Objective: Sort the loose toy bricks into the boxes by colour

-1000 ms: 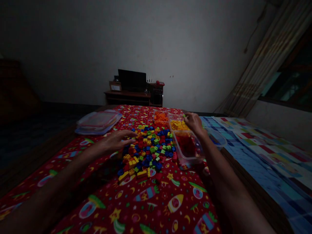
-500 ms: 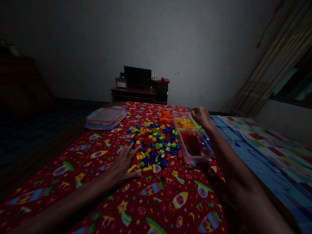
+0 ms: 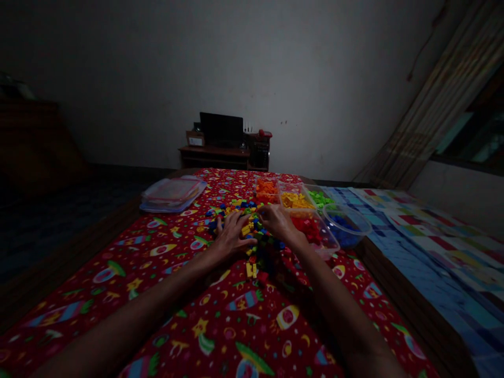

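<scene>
A pile of mixed toy building bricks [image 3: 251,250] in yellow, blue, green and red lies on the red patterned cloth. My left hand [image 3: 231,237] rests over the pile's left side, open, its fingers spread on the bricks. At the pile's right side is my right hand [image 3: 277,222], with fingertips drawn together among the bricks; whatever they hold is hidden. Right of the pile, clear plastic boxes hold sorted bricks: orange bricks [image 3: 266,188], yellow bricks [image 3: 295,200], green bricks [image 3: 321,198] and red bricks [image 3: 308,229]. Blue bricks [image 3: 344,231] sit in a round clear tub [image 3: 369,227].
Stacked plastic lids [image 3: 173,193] lie at the cloth's far left. The red cloth [image 3: 189,325] covers the table, whose dark wooden edge [image 3: 409,294] shows at right. Beyond it is a blue checked sheet [image 3: 397,252]. A monitor [image 3: 221,129] stands on a desk by the wall.
My right hand has come back left from above the green bricks' box to the pile, fingertips down. My left hand has slid right and farther onto the bricks.
</scene>
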The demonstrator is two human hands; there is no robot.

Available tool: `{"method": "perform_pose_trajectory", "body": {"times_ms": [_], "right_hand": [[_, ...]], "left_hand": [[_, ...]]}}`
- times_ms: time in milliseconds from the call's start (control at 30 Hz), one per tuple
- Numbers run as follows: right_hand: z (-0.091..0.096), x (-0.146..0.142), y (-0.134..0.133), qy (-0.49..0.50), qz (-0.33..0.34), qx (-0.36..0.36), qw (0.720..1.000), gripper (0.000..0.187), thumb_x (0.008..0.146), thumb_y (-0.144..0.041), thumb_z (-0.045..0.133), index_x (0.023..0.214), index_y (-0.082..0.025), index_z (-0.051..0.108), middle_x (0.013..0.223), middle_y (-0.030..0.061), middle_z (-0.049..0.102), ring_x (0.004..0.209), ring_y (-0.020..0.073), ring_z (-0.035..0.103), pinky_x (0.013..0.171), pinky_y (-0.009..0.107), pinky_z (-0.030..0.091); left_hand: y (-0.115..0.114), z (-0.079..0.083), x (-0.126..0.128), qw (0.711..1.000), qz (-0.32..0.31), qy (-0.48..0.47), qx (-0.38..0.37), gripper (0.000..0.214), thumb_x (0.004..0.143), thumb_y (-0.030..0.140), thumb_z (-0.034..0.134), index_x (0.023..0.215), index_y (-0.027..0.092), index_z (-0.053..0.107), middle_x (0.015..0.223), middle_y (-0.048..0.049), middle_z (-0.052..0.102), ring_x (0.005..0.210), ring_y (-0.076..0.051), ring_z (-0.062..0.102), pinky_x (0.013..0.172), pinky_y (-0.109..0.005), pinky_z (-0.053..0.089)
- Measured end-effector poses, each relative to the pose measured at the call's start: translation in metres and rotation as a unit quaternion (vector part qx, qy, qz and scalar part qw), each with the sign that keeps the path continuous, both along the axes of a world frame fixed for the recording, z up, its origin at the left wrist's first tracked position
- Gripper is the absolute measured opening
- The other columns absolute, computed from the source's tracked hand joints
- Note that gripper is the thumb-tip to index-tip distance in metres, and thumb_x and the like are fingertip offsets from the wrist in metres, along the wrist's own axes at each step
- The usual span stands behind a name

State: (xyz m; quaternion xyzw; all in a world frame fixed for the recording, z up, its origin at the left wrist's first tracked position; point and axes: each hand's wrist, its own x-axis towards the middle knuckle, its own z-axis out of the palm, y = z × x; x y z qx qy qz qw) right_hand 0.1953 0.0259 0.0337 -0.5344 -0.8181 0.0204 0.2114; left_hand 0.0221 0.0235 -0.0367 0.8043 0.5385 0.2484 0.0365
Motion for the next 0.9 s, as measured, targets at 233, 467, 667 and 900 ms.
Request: {"method": "perform_pose_trajectory", "body": {"times_ms": [233,467,667,900], "right_hand": [[-0.029,-0.014,-0.001,0.001,0.172,0.041,0.984,0.036,0.081,-0.011,0.052,0.115,-0.018,0.061,0.112,0.0113,0.064,0.100,0.0203,0.058,0.074,0.025,0.040],[-0.041,-0.031,0.003,0.001,0.207,0.002,0.978,0.015,0.081,-0.011,0.052,0.085,-0.016,0.066,0.077,0.0057,0.064,0.073,0.0148,0.056,0.067,0.024,0.036],[-0.042,-0.026,0.006,0.173,0.098,-0.002,0.980,0.022,0.074,-0.022,0.064,0.095,-0.015,0.067,0.083,0.0043,0.063,0.077,0.0160,0.055,0.069,0.025,0.039],[-0.042,-0.024,0.006,0.208,0.103,0.040,0.972,0.017,0.071,-0.011,0.059,0.086,-0.017,0.065,0.076,0.0015,0.059,0.076,0.0152,0.053,0.069,0.024,0.040]], "left_hand": [[0.018,0.036,-0.025,0.988,-0.049,-0.134,0.054,0.052,0.085,0.051,0.043,0.126,0.020,0.051,0.130,-0.0104,0.055,0.121,-0.026,0.048,0.103,-0.043,0.036],[0.018,0.052,-0.053,0.986,-0.025,-0.166,0.002,0.042,0.081,0.045,0.043,0.100,0.017,0.068,0.106,-0.0087,0.069,0.098,-0.024,0.062,0.089,-0.036,0.048],[0.011,0.043,-0.032,0.979,-0.071,-0.183,-0.055,0.046,0.079,0.052,0.046,0.095,0.016,0.071,0.093,-0.0068,0.073,0.084,-0.023,0.066,0.077,-0.031,0.050],[-0.002,0.044,-0.016,0.983,-0.071,-0.157,-0.063,0.039,0.079,0.051,0.048,0.082,0.019,0.071,0.079,-0.0027,0.073,0.072,-0.020,0.065,0.065,-0.026,0.047]]}}
